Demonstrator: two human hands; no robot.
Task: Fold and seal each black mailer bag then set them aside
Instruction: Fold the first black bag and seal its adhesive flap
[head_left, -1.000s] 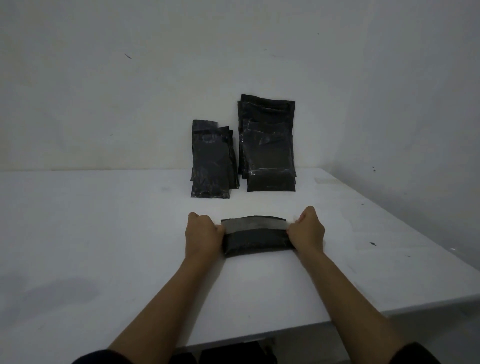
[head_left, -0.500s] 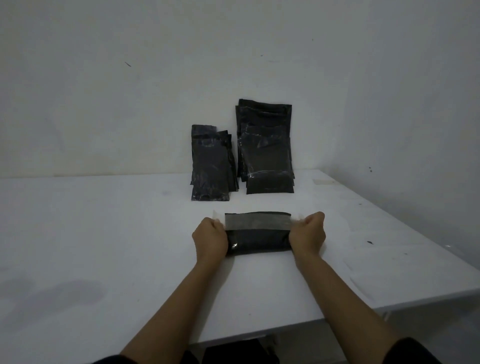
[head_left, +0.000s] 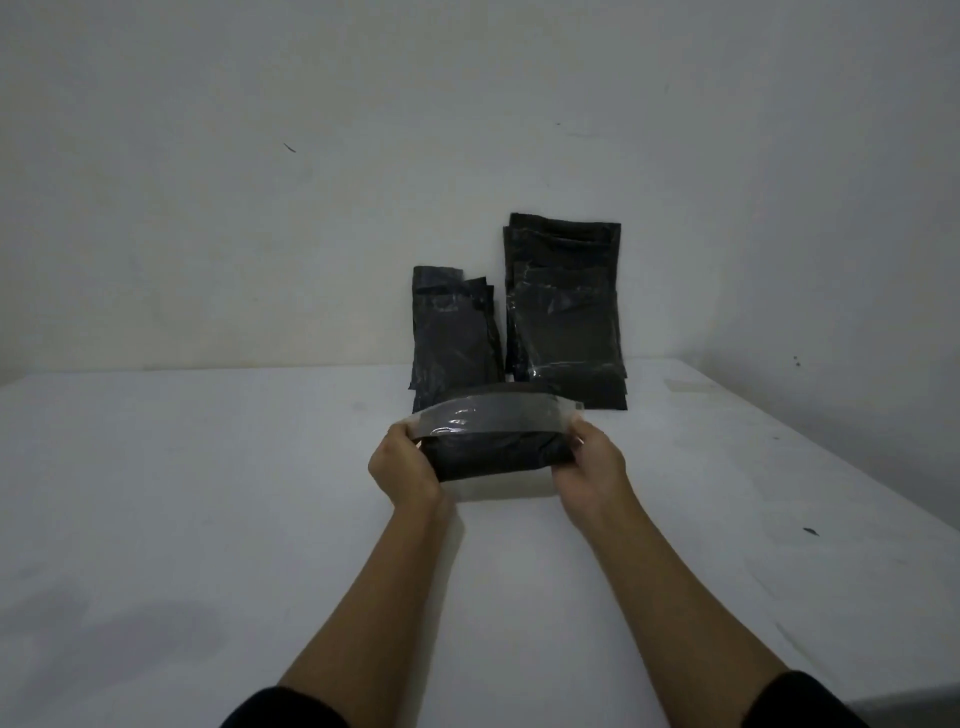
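Folded black mailer bag (head_left: 496, 452) held between both hands, out in front over the white table (head_left: 208, 519); whether its underside touches the tabletop cannot be told. A shadow lies on the table just below it.

Left hand (head_left: 402, 467) grips the bag's left end, fingers curled round the edge, thumb on top near the corner. Right hand (head_left: 592, 467) grips the right end the same way, fingers wrapped under, thumb up against the corner.

Bag itself: a short, fat bundle, matte black, creased and slightly puffed, wider than tall. Along its far upper edge runs a grey glossy strip (head_left: 493, 418), bowed upward in the middle, catching a glint of light near the left hand. The strip's two ends poke out pale past the fingertips on each side.

Beyond the hands, against the wall (head_left: 260, 208): a smaller stack of black bags (head_left: 452, 338) past the left hand, leaning upright; a taller stack of black bags (head_left: 566, 306) past the right hand, shiny film showing on the front one. The two stacks stand just beside each other. The held bag's top edge overlaps the foot of both in this view.

Dark sleeves (head_left: 283, 709) at the near edge.
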